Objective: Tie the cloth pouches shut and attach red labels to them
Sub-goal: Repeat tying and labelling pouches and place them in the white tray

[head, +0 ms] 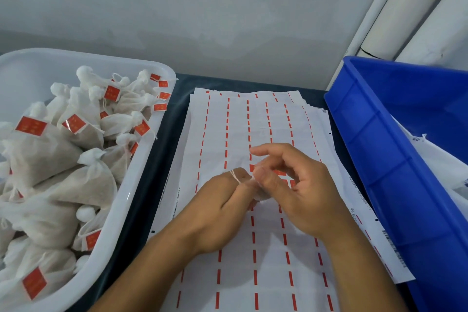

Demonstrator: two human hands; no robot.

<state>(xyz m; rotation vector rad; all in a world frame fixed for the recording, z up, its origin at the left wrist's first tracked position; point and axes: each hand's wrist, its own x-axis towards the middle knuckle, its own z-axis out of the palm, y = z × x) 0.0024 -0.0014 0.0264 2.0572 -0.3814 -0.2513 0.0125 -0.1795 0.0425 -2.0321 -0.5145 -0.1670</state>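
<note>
At nine o'clock sits a white tub [141, 159] heaped with tied pouches [76, 180], each carrying a red label [31, 125]; these look finished and parked out of the way. Toward six o'clock, spent label sheets [238, 129], mostly stripped down to red dashes, lie stacked flat under the hands, likely so the few remaining labels are within reach. Over them the left hand [217, 213] is curled, a white string [236, 177] looped round its forefinger, probably to keep tension for the knot. Just right of it, the right hand [296, 190] pinches a small cloth pouch [260, 196] at thumb and fingertips, the other fingers loosely spread; the pouch is mostly hidden between both hands. At three o'clock a blue crate [395, 149] holds white material, presumably untied stock.
</note>
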